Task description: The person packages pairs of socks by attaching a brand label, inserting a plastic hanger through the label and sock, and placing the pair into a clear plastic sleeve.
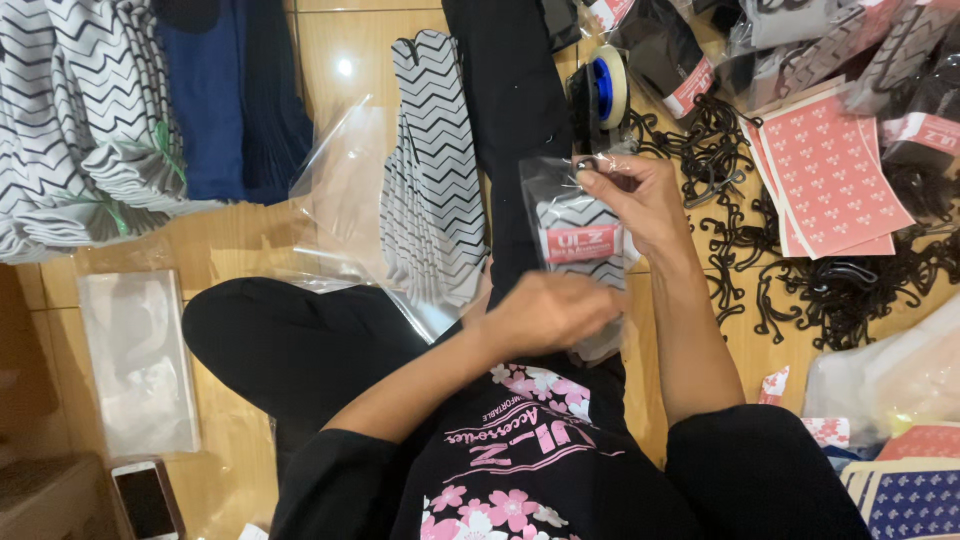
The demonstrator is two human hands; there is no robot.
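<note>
A clear plastic bag (578, 235) holds folded grey-and-white zigzag socks with a red label across them. My right hand (632, 196) grips the bag's top edge, fingers pinched at its upper corner. My left hand (545, 312) holds the bag's lower end, fingers curled around it. The bag hangs above my lap, between both hands. A stack of the same zigzag socks (432, 170) lies flat on the wooden floor just left of the bag, partly on an open clear plastic sheet (345, 185).
A tape dispenser with a blue core (603, 88) sits beyond the bag. Black plastic hooks (800, 280) and pink label sheets (828, 175) lie right. Packed bags (850, 40) pile at top right. More zigzag socks (70, 130), clear bags (135, 360) and a phone (148, 500) lie left.
</note>
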